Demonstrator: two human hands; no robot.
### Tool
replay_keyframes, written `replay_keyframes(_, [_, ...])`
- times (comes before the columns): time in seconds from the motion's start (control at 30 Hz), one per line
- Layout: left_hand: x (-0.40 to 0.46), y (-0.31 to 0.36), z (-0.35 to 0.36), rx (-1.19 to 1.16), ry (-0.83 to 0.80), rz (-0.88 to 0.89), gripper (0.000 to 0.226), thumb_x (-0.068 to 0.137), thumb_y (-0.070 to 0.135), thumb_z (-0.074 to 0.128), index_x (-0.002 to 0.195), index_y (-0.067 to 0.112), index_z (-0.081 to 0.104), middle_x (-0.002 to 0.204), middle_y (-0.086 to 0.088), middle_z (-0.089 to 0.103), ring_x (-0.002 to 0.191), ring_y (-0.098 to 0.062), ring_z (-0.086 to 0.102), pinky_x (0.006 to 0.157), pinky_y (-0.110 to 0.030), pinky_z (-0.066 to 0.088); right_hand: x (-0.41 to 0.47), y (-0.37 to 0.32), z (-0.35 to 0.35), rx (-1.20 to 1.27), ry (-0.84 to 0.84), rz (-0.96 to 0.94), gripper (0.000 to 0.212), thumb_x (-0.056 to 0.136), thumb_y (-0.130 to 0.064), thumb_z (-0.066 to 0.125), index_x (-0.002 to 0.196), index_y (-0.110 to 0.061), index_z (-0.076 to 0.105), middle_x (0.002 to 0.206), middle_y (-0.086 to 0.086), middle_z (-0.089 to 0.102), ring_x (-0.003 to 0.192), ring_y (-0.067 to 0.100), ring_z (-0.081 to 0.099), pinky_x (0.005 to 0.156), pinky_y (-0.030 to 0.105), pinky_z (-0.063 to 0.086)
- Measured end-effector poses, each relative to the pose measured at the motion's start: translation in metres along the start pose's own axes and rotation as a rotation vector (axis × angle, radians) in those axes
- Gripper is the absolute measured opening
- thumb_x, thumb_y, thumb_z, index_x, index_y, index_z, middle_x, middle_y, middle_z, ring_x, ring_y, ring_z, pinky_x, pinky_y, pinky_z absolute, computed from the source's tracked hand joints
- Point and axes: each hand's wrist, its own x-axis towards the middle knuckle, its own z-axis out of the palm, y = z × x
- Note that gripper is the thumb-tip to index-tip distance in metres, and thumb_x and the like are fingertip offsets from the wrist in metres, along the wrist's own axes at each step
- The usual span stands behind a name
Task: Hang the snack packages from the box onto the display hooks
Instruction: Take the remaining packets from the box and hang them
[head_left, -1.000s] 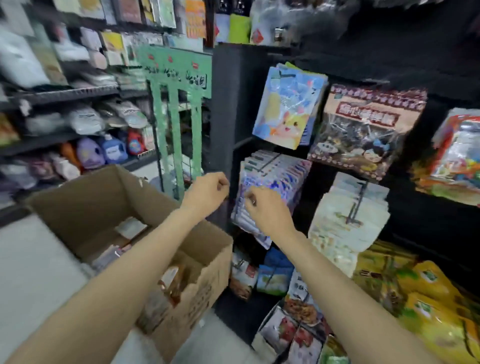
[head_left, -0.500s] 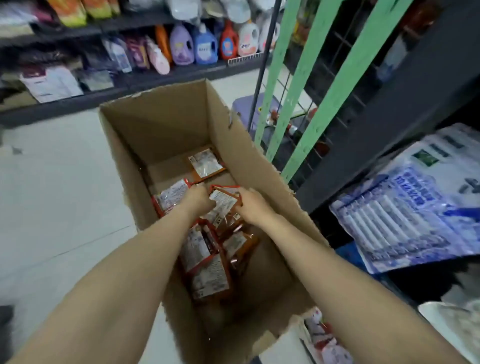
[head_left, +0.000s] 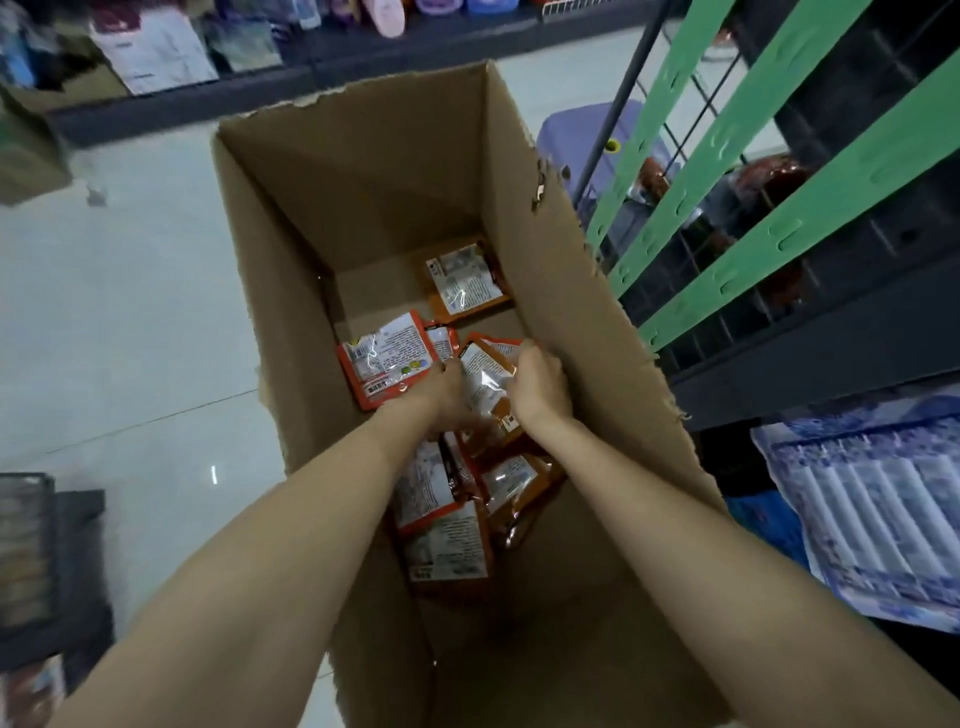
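Both hands are down in the box, low centre of the frame. The right hand (head_left: 540, 387) curls over the upper edge of an orange snack package (head_left: 485, 371) and seems to have it pinched; the left hand (head_left: 441, 395) sits just left of that pack with its fingers tucked under, and whether it grips this one or another beneath I cannot tell.

Around them, more packs lie loose on the floor of the cardboard box (head_left: 363, 171): a red-bordered package (head_left: 387, 358) touching the left hand's far side, a lone package (head_left: 465, 280) further up by the right wall, and a heap of overlapping packs (head_left: 447, 525) below the wrists. The box has torn upper edges and stands on pale floor tiles (head_left: 130, 312).

My read on handling: these are light, flat foil pouches, glossy and likely slippery, soft enough to buckle if squeezed mid-body. Best taken by the sealed top strip, where a hang hole would sit, though no hole is visible here.

Upper right of the frame, green slotted strips (head_left: 769, 156) cross a dark wire rack; at the right edge hang blue-and-white packets (head_left: 872, 499). No hook shows clearly.
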Motion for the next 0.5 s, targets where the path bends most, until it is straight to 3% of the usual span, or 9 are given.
replay_keyframes(0.1, [-0.016, 0.002, -0.009, -0.059, 0.029, 0.049, 0.104, 0.071, 0.028, 0.080, 0.148, 0.011, 0.012, 0.142, -0.011, 0.042, 0.124, -0.027, 0.046, 0.094, -0.033, 0.046, -0.010, -0.008, -0.015, -0.039, 0.015, -0.050, 0.022, 0.094, -0.008, 0.054, 0.116, -0.004, 0.055, 0.120, 0.014, 0.059, 0.111, 0.029, 0.056, 0.082, 0.032, 0.046])
replay_keyframes(0.17, [-0.029, 0.003, -0.014, -0.110, 0.011, 0.091, 0.103, 0.072, 0.027, 0.080, 0.148, 0.012, 0.012, 0.139, -0.008, 0.046, 0.122, -0.026, 0.049, 0.091, -0.032, 0.047, -0.021, -0.013, -0.023, 0.061, 0.009, -0.084, 0.016, 0.095, -0.007, 0.053, 0.110, -0.005, 0.053, 0.115, 0.014, 0.060, 0.107, 0.029, 0.056, 0.079, 0.033, 0.043])
replay_keyframes(0.3, [-0.078, 0.015, -0.028, -0.149, 0.045, 0.272, 0.089, 0.078, 0.024, 0.075, 0.147, 0.016, 0.020, 0.132, -0.005, 0.051, 0.119, -0.026, 0.051, 0.097, -0.035, 0.044, -0.057, -0.032, -0.052, 0.647, 0.033, 0.038, 0.008, 0.093, -0.007, 0.057, 0.096, -0.008, 0.050, 0.095, 0.004, 0.052, 0.085, 0.018, 0.059, 0.070, 0.030, 0.056])
replay_keyframes(0.4, [-0.124, 0.026, -0.043, -0.050, 0.319, 0.432, 0.048, 0.091, 0.007, 0.052, 0.138, 0.009, 0.041, 0.125, -0.012, 0.058, 0.114, -0.029, 0.055, 0.087, -0.030, 0.041, -0.091, -0.042, -0.084, 0.896, 0.119, 0.072, 0.011, 0.090, -0.001, 0.058, 0.094, -0.006, 0.048, 0.090, 0.003, 0.050, 0.076, 0.013, 0.061, 0.067, 0.028, 0.059])
replay_keyframes(0.5, [-0.178, 0.034, -0.055, -0.157, 0.532, 0.604, 0.029, 0.090, 0.000, 0.051, 0.115, 0.009, 0.061, 0.106, -0.008, 0.066, 0.096, -0.021, 0.061, 0.074, -0.023, 0.040, -0.142, -0.047, -0.116, 0.949, 0.245, -0.007, 0.018, 0.091, -0.013, 0.060, 0.102, -0.013, 0.046, 0.099, 0.002, 0.052, 0.094, 0.022, 0.063, 0.083, 0.038, 0.056])
